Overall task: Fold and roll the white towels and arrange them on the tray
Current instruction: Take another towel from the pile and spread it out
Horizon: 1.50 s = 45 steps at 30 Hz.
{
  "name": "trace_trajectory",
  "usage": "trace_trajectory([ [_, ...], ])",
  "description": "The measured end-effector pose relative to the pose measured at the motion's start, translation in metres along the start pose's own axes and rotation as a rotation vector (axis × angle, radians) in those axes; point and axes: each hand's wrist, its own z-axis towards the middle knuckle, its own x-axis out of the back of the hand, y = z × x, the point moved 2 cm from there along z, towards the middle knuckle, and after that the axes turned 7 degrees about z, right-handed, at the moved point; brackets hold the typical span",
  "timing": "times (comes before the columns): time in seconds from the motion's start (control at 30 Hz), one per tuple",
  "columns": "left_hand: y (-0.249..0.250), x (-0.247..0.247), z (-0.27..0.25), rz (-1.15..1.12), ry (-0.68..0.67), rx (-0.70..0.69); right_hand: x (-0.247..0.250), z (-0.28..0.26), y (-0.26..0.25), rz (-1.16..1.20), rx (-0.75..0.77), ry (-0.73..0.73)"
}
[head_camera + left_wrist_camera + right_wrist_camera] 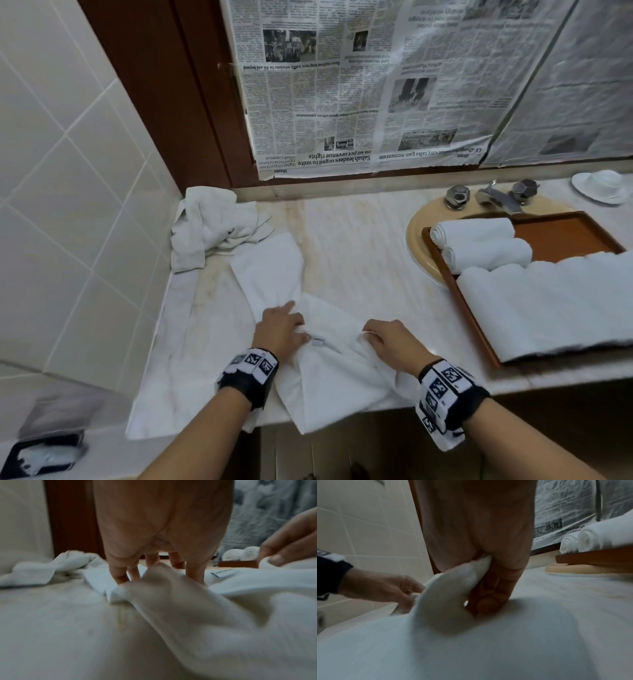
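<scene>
Both hands work one white towel [329, 370] spread at the near edge of the marble counter [359, 240]. The left hand [279, 329] pinches a fold of it; the right hand [390, 342] clenches a bunched edge. Rolled towels [479, 243] lie on the wooden tray [568, 236] to the right, crumpled towels [212, 222] far left.

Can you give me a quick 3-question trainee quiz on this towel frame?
1. True or false: the wooden tray sits over the sink.
2. How many small rolled towels lie at the tray's far end? A) one B) two C) four
3. Fill in: the right hand pinches the ____ lying on the counter.

Key: 1 true; 2 B; 3 white towel, which the left hand also grips.
</scene>
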Motion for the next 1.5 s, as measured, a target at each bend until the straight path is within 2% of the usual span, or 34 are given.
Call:
trace_trajectory([
  [0.07,0.01,-0.003,-0.024,-0.047,-0.007,-0.062,0.002,-0.015,-0.006,0.029,0.0,-0.046],
  [0.1,0.016,-0.004,-0.038,-0.11,-0.052,-0.093,0.004,-0.023,-0.01,0.061,0.006,-0.05],
  [0.23,0.038,-0.002,-0.094,-0.423,-0.413,-0.23,0.023,-0.057,-0.022,0.173,0.027,-0.029],
  [0.3,0.047,0.004,-0.115,-0.511,-0.458,-0.252,0.036,-0.075,-0.03,0.188,0.031,-0.042],
  [0.47,0.049,0.043,-0.139,-0.688,-0.289,-0.297,0.081,-0.113,-0.045,0.247,0.083,0.007],
  [0.6,0.042,0.068,-0.146,-0.692,-0.123,-0.252,0.112,-0.138,-0.046,0.293,0.174,0.02],
  [0.73,0.039,0.07,-0.15,-0.666,0.022,-0.177,0.119,-0.158,-0.047,0.314,0.23,0.041],
  [0.83,0.053,0.061,-0.166,-0.76,0.063,-0.158,0.113,-0.17,-0.042,0.265,0.254,0.082],
  [1.03,0.063,0.072,-0.21,-1.013,0.331,-0.094,0.144,-0.189,-0.033,0.339,0.281,0.187],
  [1.17,0.07,0.089,-0.229,-1.014,0.398,-0.136,0.158,-0.197,-0.04,0.33,0.344,0.192],
  [1.37,0.067,0.1,-0.23,-0.956,0.504,-0.13,0.157,-0.191,-0.041,0.263,0.407,0.264],
  [1.5,0.049,0.114,-0.219,-0.755,0.544,-0.098,0.165,-0.181,-0.048,0.223,0.392,0.269],
])
